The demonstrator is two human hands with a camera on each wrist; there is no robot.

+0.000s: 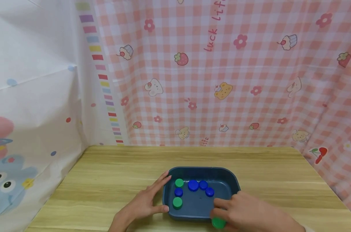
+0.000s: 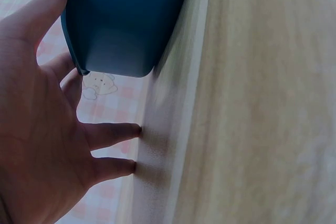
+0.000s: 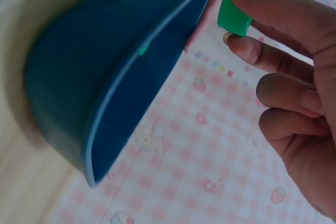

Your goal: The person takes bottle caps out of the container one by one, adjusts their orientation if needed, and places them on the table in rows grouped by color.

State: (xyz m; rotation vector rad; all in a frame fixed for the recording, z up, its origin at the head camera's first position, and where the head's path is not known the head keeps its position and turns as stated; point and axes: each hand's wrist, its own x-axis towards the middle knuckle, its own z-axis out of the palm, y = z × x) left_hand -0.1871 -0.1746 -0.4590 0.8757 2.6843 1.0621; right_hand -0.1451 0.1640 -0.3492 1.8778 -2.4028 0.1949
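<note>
A dark blue tray [image 1: 200, 211] stands on the table with several round plastic bottle caps lying flat in it. Along its left side are a green cap [image 1: 179, 183], a small blue cap [image 1: 178, 192] and another green cap [image 1: 177, 203]. Farther right lie a larger blue cap [image 1: 193, 185] and two small blue ones. My left hand [image 1: 143, 201] touches the tray's left end with spread fingers and thumb; two fingertips rest on the table in the left wrist view. Over the tray's near right edge, my right hand [image 1: 242, 211] pinches a green bottle cap [image 3: 234, 14] between thumb and finger.
The wooden table [image 1: 120, 167] extends around the tray on every side. Behind it hangs a pink checked curtain [image 1: 198, 80], and a white printed sheet [image 1: 42, 106] hangs at the left.
</note>
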